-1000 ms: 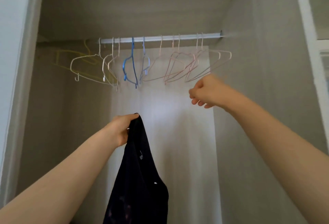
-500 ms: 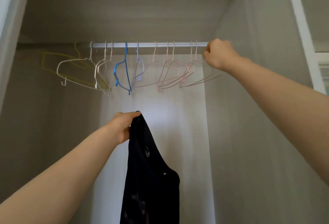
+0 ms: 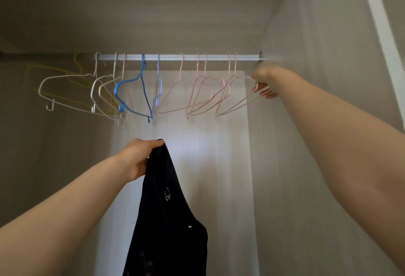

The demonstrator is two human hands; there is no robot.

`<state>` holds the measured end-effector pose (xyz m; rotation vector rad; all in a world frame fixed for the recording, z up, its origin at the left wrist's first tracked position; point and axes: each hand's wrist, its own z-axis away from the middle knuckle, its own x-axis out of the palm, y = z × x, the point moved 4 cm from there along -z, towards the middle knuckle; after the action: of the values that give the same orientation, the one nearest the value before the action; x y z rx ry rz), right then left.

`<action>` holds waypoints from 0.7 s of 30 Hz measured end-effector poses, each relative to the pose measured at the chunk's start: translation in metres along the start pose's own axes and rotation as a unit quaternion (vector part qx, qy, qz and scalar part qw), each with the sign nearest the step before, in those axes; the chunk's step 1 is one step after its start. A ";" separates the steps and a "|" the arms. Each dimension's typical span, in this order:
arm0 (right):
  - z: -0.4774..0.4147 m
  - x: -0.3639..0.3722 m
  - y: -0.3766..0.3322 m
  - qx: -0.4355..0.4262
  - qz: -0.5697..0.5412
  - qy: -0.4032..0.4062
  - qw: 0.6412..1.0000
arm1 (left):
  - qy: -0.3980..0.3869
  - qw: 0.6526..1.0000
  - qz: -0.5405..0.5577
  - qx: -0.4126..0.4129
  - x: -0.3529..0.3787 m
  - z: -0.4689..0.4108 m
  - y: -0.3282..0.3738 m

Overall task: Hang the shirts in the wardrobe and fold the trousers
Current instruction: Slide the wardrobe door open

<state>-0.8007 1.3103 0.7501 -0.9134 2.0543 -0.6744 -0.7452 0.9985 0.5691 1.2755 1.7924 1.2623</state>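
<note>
A dark navy shirt (image 3: 168,210) hangs down from my left hand (image 3: 138,157), which grips it at the top edge, below the wardrobe rail (image 3: 175,57). Up at the right end of the rail my right hand (image 3: 263,80) is blurred; its fingers curl round the right shoulder of the rightmost pink hanger (image 3: 236,98). That hanger's hook is still on the rail. Several empty wire hangers hang along the rail: pink ones (image 3: 197,93) at the centre right, blue ones (image 3: 140,91) in the middle, white ones (image 3: 65,91) at the left.
The wardrobe's right side wall (image 3: 317,122) runs close beside my right arm. A yellow hanger (image 3: 74,71) hangs in the dim left part. The pale back panel (image 3: 208,144) lies behind the shirt. A white door frame (image 3: 381,23) stands at the far right.
My right hand rose from below the hangers to the rail's right end, then dropped a little onto the rightmost pink hanger's shoulder. My left hand keeps holding the shirt in about the same place.
</note>
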 end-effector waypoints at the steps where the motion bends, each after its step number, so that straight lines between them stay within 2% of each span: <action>1: -0.003 0.003 0.001 0.007 -0.003 -0.010 1.000 | 0.001 1.000 -0.003 0.000 -0.001 0.000 0.000; 7: -0.019 0.021 0.009 0.047 -0.075 -0.059 0.994 | 0.006 1.000 -0.019 -0.002 -0.005 -0.002 0.001; 10: -0.024 0.026 0.010 0.040 -0.174 -0.078 0.981 | 0.009 1.000 -0.019 0.001 -0.004 -0.003 0.002; 15: -0.030 0.031 0.013 0.019 -0.248 -0.097 0.964 | 0.005 1.000 -0.028 -0.005 0.000 -0.004 0.000; 21: -0.033 0.024 0.019 0.010 -0.300 -0.014 0.954 | 0.007 1.000 -0.030 -0.004 0.002 -0.004 -0.003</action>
<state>-0.8453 1.3073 0.7448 -1.5463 1.7326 -0.9852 -0.7507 0.9982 0.5680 1.2025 1.8190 1.2472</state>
